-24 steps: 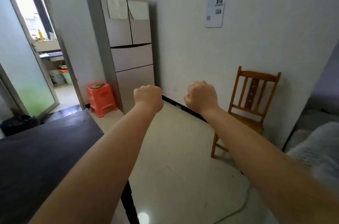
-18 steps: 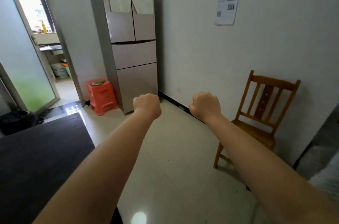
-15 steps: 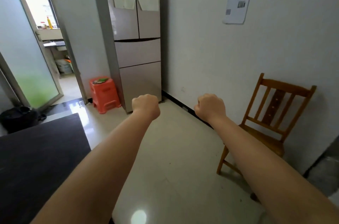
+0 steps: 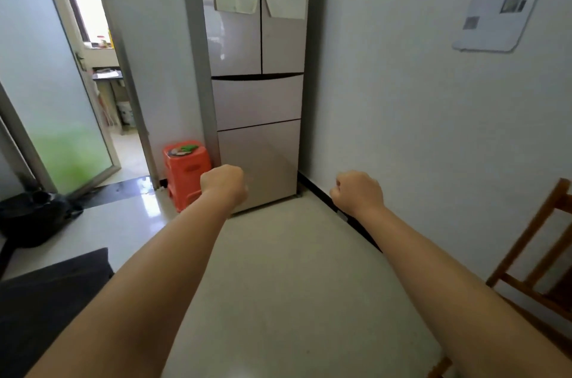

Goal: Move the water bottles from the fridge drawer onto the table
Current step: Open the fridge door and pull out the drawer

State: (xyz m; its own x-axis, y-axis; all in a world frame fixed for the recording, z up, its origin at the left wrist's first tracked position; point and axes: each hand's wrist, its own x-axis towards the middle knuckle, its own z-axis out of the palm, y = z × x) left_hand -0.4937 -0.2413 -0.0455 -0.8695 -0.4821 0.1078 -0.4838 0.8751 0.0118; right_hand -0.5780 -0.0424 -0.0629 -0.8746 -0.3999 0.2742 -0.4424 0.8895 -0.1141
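both arms out front, left hand (image 4: pixel 223 184) and right hand (image 4: pixel 359 191) balled into empty fists — likely just walking up. tall glossy beige fridge (image 4: pixel 257 68) shut, both flat-fronted drawers (image 4: pixel 258 102) closed, so water bottles hidden inside. dark matte table (image 4: pixel 46 300) at lower left.

Daylight pours through the doorway (image 4: pixel 93 6) at left, overexposed; glare streaks the glossy floor (image 4: pixel 148 201). Straight lines bow at the edges, and everything looks slightly soft.

Bare floor (image 4: pixel 294 269) lies open to the fridge (image 4: pixel 258 99), flanked by stool (image 4: pixel 185 173) and chair (image 4: pixel 538 260).
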